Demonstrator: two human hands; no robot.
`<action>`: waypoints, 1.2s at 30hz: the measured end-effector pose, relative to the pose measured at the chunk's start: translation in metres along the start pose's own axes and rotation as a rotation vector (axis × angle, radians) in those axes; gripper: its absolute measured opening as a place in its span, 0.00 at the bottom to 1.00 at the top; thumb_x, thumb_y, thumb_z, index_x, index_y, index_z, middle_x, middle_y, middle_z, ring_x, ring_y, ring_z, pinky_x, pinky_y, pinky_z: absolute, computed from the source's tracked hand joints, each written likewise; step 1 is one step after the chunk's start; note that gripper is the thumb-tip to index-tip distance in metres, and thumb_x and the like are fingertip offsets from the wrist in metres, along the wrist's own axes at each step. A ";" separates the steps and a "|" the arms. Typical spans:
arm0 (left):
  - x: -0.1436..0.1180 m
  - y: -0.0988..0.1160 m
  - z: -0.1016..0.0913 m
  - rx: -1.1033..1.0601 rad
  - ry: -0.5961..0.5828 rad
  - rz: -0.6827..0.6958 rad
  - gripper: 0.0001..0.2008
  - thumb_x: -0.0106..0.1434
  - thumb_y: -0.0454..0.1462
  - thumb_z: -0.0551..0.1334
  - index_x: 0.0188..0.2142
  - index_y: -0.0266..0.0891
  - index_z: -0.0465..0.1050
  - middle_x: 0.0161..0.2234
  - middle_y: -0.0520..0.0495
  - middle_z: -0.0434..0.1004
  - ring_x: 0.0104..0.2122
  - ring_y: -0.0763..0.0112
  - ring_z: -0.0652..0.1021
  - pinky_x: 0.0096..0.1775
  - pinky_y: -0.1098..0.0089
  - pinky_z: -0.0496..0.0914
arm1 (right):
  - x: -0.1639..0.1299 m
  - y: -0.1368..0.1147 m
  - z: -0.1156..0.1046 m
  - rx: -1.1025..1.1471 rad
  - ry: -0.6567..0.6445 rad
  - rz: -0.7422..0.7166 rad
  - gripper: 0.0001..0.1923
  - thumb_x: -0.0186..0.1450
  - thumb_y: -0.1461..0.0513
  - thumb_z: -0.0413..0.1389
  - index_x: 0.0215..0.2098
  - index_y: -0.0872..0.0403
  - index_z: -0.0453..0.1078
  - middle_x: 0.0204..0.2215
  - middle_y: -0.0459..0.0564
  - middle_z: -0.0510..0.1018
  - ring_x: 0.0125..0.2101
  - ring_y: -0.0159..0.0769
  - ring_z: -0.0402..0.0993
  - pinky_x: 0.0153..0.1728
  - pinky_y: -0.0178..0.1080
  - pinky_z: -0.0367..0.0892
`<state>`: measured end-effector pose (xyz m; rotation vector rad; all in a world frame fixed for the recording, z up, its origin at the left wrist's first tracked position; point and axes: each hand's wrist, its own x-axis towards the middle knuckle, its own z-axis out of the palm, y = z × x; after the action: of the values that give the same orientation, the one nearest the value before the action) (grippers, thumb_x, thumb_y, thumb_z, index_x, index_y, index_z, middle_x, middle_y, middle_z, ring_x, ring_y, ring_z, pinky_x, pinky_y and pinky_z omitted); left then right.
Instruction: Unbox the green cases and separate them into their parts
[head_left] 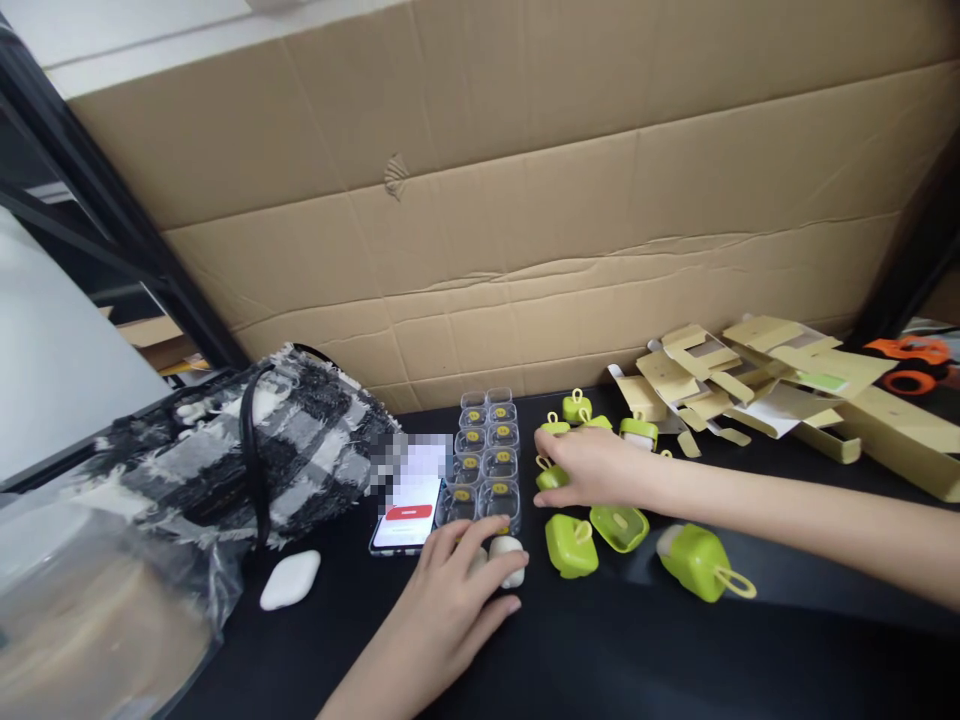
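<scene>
My left hand is at the front of the clear plastic cups, its fingers curled round small white rounded pieces, one of them mostly hidden. Two rows of clear cups with yellow round marks run away from it. My right hand has thumb and fingers on either side of a lime-green case with a loop. More green cases stand behind that hand. Nearer me lie a closed-looking green case, an open green shell and a green case with a white end.
A phone with a lit screen lies left of the cups, near a white earbud case and a black-and-white bag. Flattened cardboard boxes and an orange toy vehicle are at right. A cardboard sheet stands behind.
</scene>
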<state>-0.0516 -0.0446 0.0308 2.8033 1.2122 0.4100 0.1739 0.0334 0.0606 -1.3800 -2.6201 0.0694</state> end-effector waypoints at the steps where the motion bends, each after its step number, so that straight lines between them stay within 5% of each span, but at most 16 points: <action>1: 0.000 -0.001 0.001 0.006 -0.001 0.004 0.16 0.62 0.31 0.57 0.48 0.47 0.70 0.53 0.44 0.69 0.49 0.55 0.70 0.48 0.52 0.70 | 0.001 0.002 0.002 0.024 -0.002 0.002 0.21 0.56 0.54 0.59 0.41 0.59 0.66 0.27 0.55 0.78 0.27 0.48 0.76 0.26 0.42 0.66; 4: -0.003 -0.003 0.001 0.000 -0.018 0.003 0.17 0.62 0.31 0.57 0.49 0.48 0.69 0.54 0.44 0.68 0.51 0.53 0.69 0.49 0.51 0.69 | -0.005 0.007 0.000 0.113 0.026 0.019 0.24 0.57 0.57 0.57 0.49 0.58 0.60 0.29 0.51 0.77 0.27 0.41 0.75 0.26 0.38 0.66; 9: 0.005 0.006 -0.007 -0.279 0.061 -0.026 0.26 0.62 0.38 0.60 0.59 0.53 0.57 0.57 0.43 0.61 0.56 0.52 0.63 0.54 0.48 0.60 | -0.038 0.011 -0.024 0.510 0.177 -0.079 0.23 0.60 0.58 0.56 0.53 0.52 0.60 0.44 0.51 0.73 0.41 0.38 0.72 0.42 0.41 0.68; 12: 0.026 0.023 -0.007 -0.767 0.106 -0.141 0.22 0.66 0.45 0.54 0.57 0.45 0.55 0.47 0.42 0.69 0.44 0.63 0.71 0.47 0.59 0.67 | -0.061 0.009 -0.029 0.683 0.181 -0.218 0.20 0.61 0.59 0.57 0.51 0.52 0.63 0.49 0.52 0.71 0.50 0.40 0.68 0.50 0.43 0.64; 15: 0.049 0.038 0.006 -1.476 -0.161 -0.217 0.26 0.66 0.54 0.44 0.51 0.37 0.57 0.28 0.48 0.71 0.20 0.75 0.70 0.22 0.73 0.64 | -0.080 0.001 -0.020 0.742 0.140 -0.280 0.20 0.62 0.61 0.57 0.52 0.52 0.62 0.51 0.54 0.71 0.53 0.39 0.67 0.52 0.42 0.64; 18: 0.057 0.047 0.027 -1.827 -0.264 -0.224 0.26 0.62 0.56 0.51 0.44 0.36 0.59 0.23 0.52 0.70 0.16 0.79 0.68 0.19 0.77 0.62 | -0.092 -0.011 -0.006 0.694 0.203 -0.248 0.23 0.59 0.63 0.59 0.52 0.52 0.62 0.52 0.55 0.71 0.51 0.39 0.70 0.50 0.39 0.66; 21: 0.051 0.048 0.044 -1.839 -0.274 -0.205 0.31 0.54 0.57 0.61 0.45 0.38 0.55 0.24 0.55 0.68 0.18 0.81 0.68 0.21 0.77 0.64 | -0.098 -0.023 0.004 0.634 0.292 -0.211 0.22 0.53 0.66 0.61 0.46 0.52 0.64 0.48 0.53 0.75 0.46 0.38 0.74 0.46 0.35 0.69; 26: 0.038 0.044 0.048 -1.670 -0.371 -0.154 0.33 0.52 0.53 0.67 0.46 0.38 0.52 0.26 0.58 0.63 0.21 0.82 0.65 0.26 0.76 0.60 | -0.100 -0.031 0.003 0.548 0.249 -0.288 0.22 0.54 0.68 0.59 0.47 0.50 0.66 0.45 0.48 0.78 0.45 0.33 0.75 0.46 0.30 0.69; 28: 0.038 0.044 0.048 -1.681 -0.348 -0.115 0.32 0.50 0.50 0.69 0.45 0.40 0.53 0.35 0.51 0.65 0.33 0.75 0.71 0.37 0.70 0.63 | -0.100 -0.032 -0.001 0.515 0.233 -0.325 0.22 0.55 0.68 0.57 0.48 0.51 0.66 0.47 0.49 0.77 0.47 0.33 0.73 0.48 0.29 0.67; 31: 0.038 0.043 0.055 -1.727 -0.332 -0.059 0.30 0.51 0.45 0.70 0.44 0.41 0.53 0.46 0.46 0.59 0.49 0.68 0.66 0.48 0.66 0.58 | -0.100 -0.033 -0.007 0.492 0.188 -0.350 0.20 0.55 0.69 0.57 0.47 0.52 0.67 0.48 0.51 0.76 0.48 0.33 0.73 0.48 0.29 0.68; 36: 0.038 0.040 0.078 -1.712 -0.327 0.013 0.28 0.49 0.47 0.70 0.34 0.43 0.51 0.35 0.53 0.54 0.34 0.75 0.66 0.36 0.72 0.59 | -0.105 -0.034 -0.015 0.505 0.076 -0.387 0.22 0.55 0.70 0.57 0.48 0.52 0.68 0.46 0.51 0.77 0.48 0.34 0.73 0.48 0.32 0.68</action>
<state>0.0223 -0.0409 -0.0298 1.2719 0.3132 0.5459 0.2064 -0.0727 0.0657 -0.6891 -2.5086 0.5656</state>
